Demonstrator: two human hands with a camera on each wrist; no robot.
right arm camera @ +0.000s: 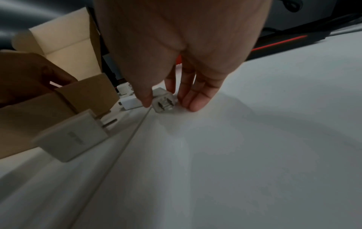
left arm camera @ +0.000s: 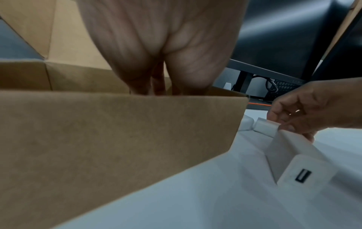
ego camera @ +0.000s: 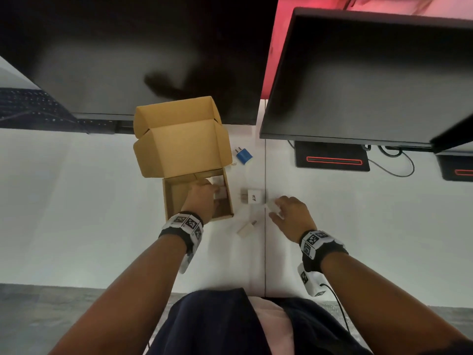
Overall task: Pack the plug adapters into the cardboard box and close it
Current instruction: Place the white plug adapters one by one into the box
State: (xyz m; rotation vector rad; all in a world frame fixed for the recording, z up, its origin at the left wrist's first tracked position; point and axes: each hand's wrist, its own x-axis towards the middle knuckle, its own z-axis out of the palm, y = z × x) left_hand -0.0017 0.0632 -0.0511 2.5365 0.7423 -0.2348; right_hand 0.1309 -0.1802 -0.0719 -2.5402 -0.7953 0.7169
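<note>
The open cardboard box point(ego camera: 171, 201) sits on the white table with its lid point(ego camera: 179, 147) raised behind it. My left hand point(ego camera: 216, 192) reaches into the box and grips a white adapter point(ego camera: 222, 192) near the right wall; in the left wrist view the box wall point(left arm camera: 117, 131) hides the fingertips. My right hand point(ego camera: 273, 208) pinches a small white pronged adapter point(right arm camera: 163, 103) against the table, right of the box. Loose on the table are a white adapter with writing point(ego camera: 253, 196), a beige adapter point(ego camera: 245, 228) and a blue adapter point(ego camera: 244, 156).
Two dark monitors point(ego camera: 358, 73) overhang the back of the table, their stands point(ego camera: 332, 157) and cables behind the work area. A keyboard point(ego camera: 28, 106) lies at the far left. A seam point(ego camera: 265, 252) runs down the table between my hands.
</note>
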